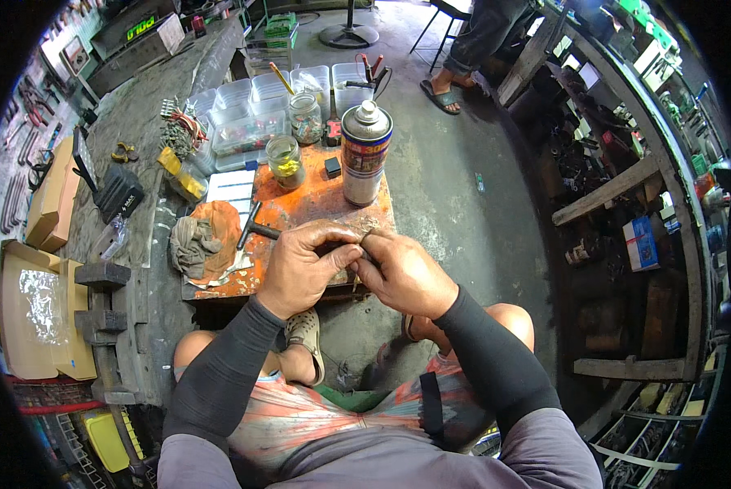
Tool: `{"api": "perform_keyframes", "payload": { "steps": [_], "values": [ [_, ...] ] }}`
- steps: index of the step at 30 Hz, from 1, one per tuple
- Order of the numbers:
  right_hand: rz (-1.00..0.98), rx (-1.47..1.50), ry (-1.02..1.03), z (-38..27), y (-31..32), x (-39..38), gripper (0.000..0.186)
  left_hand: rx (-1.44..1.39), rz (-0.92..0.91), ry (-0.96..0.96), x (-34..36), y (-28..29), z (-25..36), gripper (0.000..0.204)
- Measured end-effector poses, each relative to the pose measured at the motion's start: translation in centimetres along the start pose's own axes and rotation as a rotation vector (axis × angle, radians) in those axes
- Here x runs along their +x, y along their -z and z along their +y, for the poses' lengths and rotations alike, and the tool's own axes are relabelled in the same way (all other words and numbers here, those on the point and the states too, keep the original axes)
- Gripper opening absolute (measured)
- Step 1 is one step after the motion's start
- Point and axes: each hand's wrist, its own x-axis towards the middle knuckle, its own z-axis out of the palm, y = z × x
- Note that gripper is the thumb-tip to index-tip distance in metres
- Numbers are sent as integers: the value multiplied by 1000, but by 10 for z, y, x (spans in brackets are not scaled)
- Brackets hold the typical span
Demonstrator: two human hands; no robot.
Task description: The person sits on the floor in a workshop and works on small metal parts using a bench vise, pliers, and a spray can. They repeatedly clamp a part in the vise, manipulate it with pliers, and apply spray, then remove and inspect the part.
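Both my hands meet in front of me over the near edge of a low orange-painted table (321,200). My left hand (308,259) is closed, thumb and fingers pinched together. My right hand (406,269) is closed too, its fingertips touching the left ones. Something small and dark seems to sit between them, but the fingers hide what it is. Just beyond my left hand lies a dark T-shaped metal tool (251,226). A spray can (367,155) with a white cap stands upright behind my right hand. Left of the tool rests a crumpled orange and grey rag (206,238).
Two glass jars (285,163), a small black box (333,168) and clear plastic bins (251,134) crowd the table's far side. A workbench with a vise (103,301) runs along the left. Shelving (626,196) lines the right. Another person's sandalled foot (443,96) is farther back.
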Motion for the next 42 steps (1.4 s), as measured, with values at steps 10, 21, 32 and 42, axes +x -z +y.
{"api": "perform_keyframes", "payload": {
  "steps": [10,21,32,42],
  "values": [
    [-67,599,-350,-9,-3,8,26,123,227,135,-13,-4,10,26],
    [-41,52,-340,25,-13,-2,25,740,21,0,-25,-15,-39,23],
    [8,-59,-317,31,-37,6,24,666,71,-27,-23,-19,-55,9],
    [-58,-3,-407,26,-32,15,23,665,88,-35,-23,-19,-57,11]
  ]
}}
